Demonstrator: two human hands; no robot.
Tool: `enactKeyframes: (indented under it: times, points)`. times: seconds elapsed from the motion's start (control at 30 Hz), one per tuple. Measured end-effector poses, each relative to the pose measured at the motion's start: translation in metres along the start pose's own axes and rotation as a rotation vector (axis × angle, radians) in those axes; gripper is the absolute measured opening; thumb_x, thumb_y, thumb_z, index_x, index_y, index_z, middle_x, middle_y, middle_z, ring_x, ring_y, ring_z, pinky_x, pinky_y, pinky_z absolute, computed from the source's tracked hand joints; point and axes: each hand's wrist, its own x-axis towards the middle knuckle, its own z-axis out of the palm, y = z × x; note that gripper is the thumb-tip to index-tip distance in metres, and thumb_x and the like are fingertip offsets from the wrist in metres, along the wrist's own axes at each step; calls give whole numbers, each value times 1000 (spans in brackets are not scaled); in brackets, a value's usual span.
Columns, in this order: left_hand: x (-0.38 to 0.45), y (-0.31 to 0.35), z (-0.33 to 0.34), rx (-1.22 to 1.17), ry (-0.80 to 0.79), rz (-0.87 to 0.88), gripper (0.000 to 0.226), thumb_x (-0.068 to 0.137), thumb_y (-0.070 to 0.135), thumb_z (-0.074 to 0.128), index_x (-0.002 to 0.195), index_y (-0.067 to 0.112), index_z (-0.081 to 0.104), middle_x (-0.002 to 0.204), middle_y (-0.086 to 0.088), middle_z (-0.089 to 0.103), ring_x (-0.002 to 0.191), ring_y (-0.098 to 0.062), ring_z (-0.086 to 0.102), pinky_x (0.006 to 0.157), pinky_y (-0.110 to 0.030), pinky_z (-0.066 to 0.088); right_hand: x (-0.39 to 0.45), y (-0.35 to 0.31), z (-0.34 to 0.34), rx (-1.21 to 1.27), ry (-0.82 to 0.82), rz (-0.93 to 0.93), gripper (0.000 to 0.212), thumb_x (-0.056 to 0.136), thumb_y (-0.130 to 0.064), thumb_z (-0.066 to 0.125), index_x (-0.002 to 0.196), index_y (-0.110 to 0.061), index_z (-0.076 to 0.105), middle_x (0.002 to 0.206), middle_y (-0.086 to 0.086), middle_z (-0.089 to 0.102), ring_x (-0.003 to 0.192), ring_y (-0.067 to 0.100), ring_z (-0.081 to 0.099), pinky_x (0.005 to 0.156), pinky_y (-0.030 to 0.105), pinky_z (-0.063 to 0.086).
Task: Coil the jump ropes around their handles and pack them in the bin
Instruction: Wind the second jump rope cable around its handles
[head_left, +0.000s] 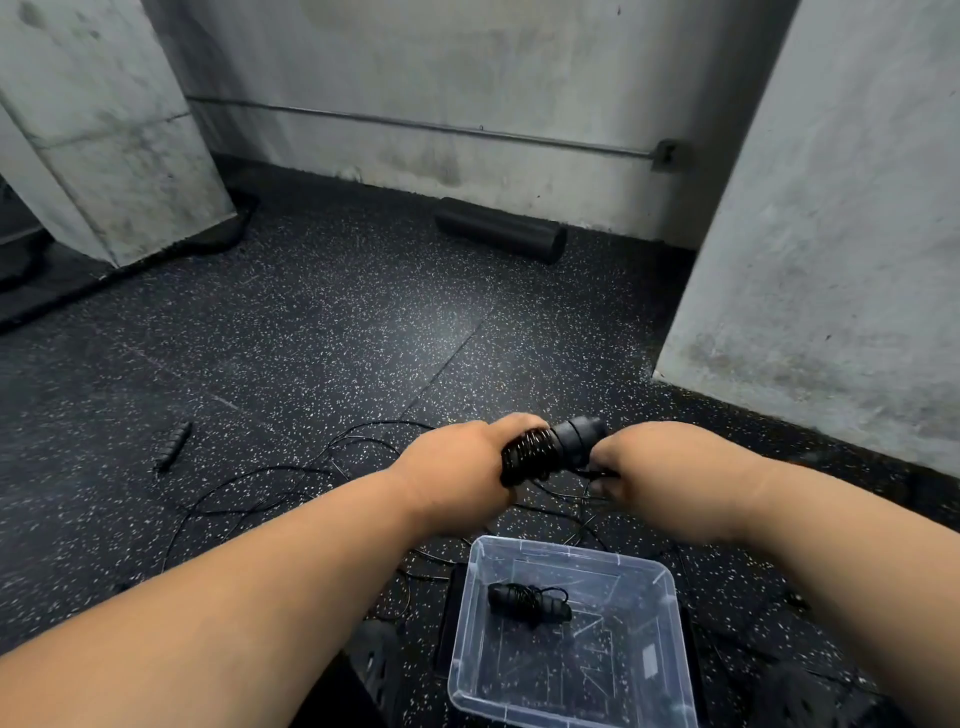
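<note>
My left hand (457, 467) grips black jump rope handles (563, 441) with thin black cord wound around them, held above the floor. My right hand (649, 462) pinches the cord just below the handles' right end. Loose black cord (291, 473) trails over the speckled floor beneath both hands. A clear plastic bin (670, 613) stands on the floor close to me, and one coiled black jump rope (527, 603) lies inside it. Another black handle (174, 447) lies alone on the floor to the left.
A black foam roller (501, 228) lies against the far concrete wall. Concrete pillars rise at the left (104, 130) and the right (831, 234). A dark flat lid (449, 618) sits beside the bin's left side. Dark shoes show at the bottom edge.
</note>
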Motion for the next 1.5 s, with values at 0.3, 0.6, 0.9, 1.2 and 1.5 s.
enactKeyframes:
  times: [0.3, 0.6, 0.9, 1.2, 1.5]
  points:
    - [-4, 9, 24, 19, -184, 22, 61, 90, 49, 71, 139, 56, 36, 109, 7, 75, 95, -24, 70, 77, -30, 51, -19, -15, -22, 37, -201, -218, 16, 101, -46, 56, 97, -33, 65, 88, -11, 66, 79, 12, 60, 69, 27, 46]
    - [-4, 17, 17, -92, -377, 107, 70, 86, 48, 81, 135, 66, 34, 102, 17, 71, 89, -11, 68, 84, -30, 53, -16, 20, -35, 300, -62, -203, 17, 91, -55, 71, 88, -38, 70, 80, -21, 71, 73, 1, 66, 70, 31, 56]
    - [-9, 27, 7, -511, -453, 186, 73, 84, 30, 89, 135, 61, 45, 115, 18, 75, 108, -3, 71, 102, -29, 55, -1, 54, -2, 1028, -25, -101, 35, 78, -54, 84, 83, -21, 73, 78, -2, 71, 70, 8, 61, 65, 22, 48]
    - [-12, 31, -2, -1163, -400, -32, 63, 98, 10, 75, 143, 36, 40, 119, -18, 76, 107, -38, 75, 91, -52, 61, 12, 27, 23, 775, 130, 19, 22, 102, -24, 51, 82, -21, 61, 72, 2, 54, 59, 10, 43, 57, 24, 34]
    - [-8, 20, -1, -1088, -463, -49, 95, 97, 6, 75, 160, 55, 23, 118, -9, 74, 101, -29, 76, 74, -31, 62, 9, 18, 24, 528, 8, 134, 38, 98, -2, 50, 65, -19, 51, 61, -3, 54, 56, 8, 41, 47, 19, 29]
